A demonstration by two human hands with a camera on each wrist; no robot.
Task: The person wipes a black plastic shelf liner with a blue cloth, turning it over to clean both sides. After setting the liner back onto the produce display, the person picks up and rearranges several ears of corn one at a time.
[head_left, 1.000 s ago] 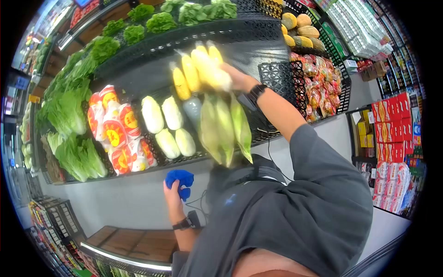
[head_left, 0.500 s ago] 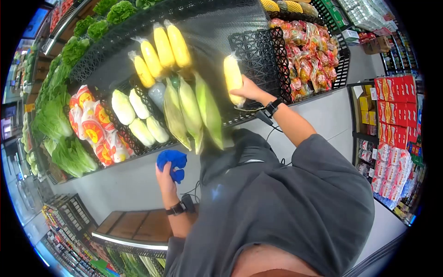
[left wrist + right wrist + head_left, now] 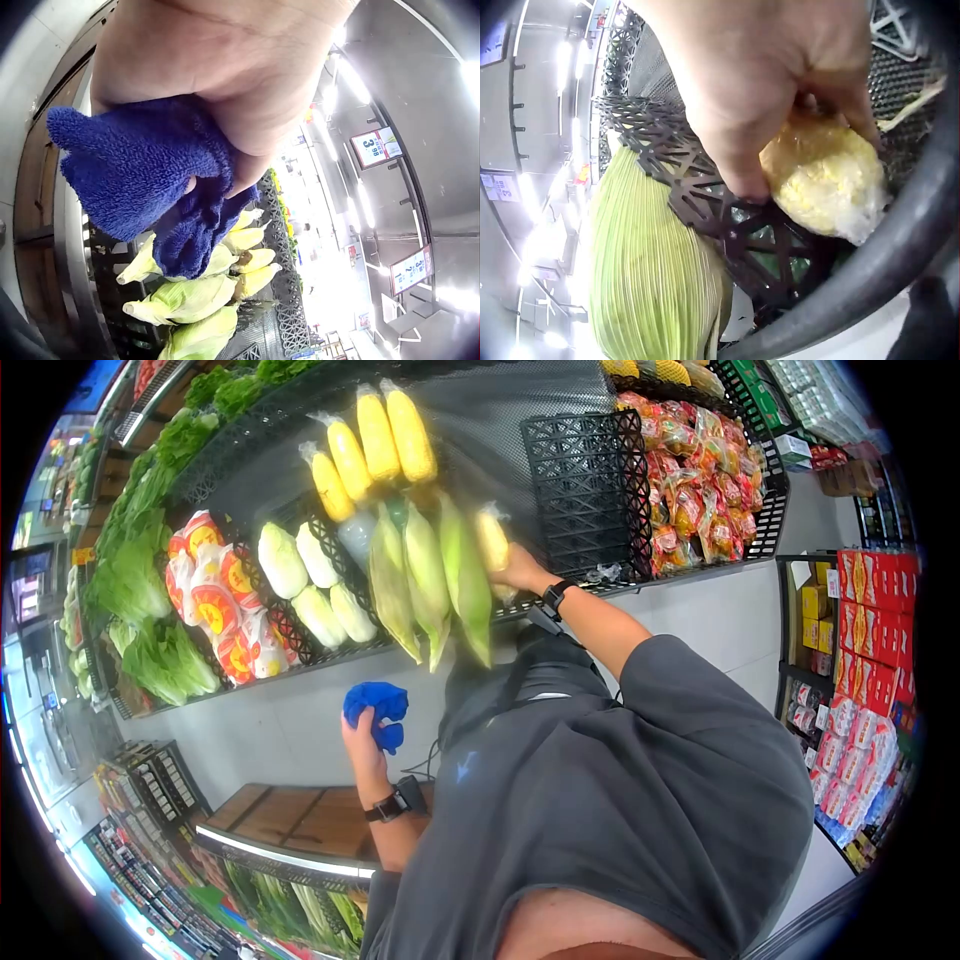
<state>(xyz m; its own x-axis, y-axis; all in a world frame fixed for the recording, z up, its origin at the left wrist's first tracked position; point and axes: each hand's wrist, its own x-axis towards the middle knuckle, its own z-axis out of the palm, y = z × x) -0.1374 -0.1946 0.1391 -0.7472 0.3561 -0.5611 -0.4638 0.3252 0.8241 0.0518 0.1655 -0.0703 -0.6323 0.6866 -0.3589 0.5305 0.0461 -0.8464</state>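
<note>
My right hand (image 3: 522, 568) grips a wrapped peeled corn cob (image 3: 492, 540) just right of the husked corn (image 3: 464, 580). In the right wrist view the fingers curl round the plastic-wrapped cob (image 3: 821, 176), beside a black lattice divider (image 3: 697, 187) with a green husked ear (image 3: 649, 262) on its other side. Several wrapped yellow cobs (image 3: 376, 438) lie side by side behind the husked ears. My left hand (image 3: 364, 750) holds a crumpled blue cloth (image 3: 375, 702) in front of the shelf; the left wrist view shows the cloth (image 3: 142, 165) bunched in its fingers.
Left of the corn lie pale cabbages (image 3: 284, 560), red-and-white bags (image 3: 214, 595) and leafy greens (image 3: 130, 585). A black crate (image 3: 580, 490) stands right of my right hand, next to red-wrapped packs (image 3: 690, 490). A wooden-topped shelf (image 3: 300, 815) is at lower left.
My right hand has carried the wrapped cob away from the other yellow cobs, out to the right, then back left beside the husked ears. The left hand keeps its hold on the cloth.
</note>
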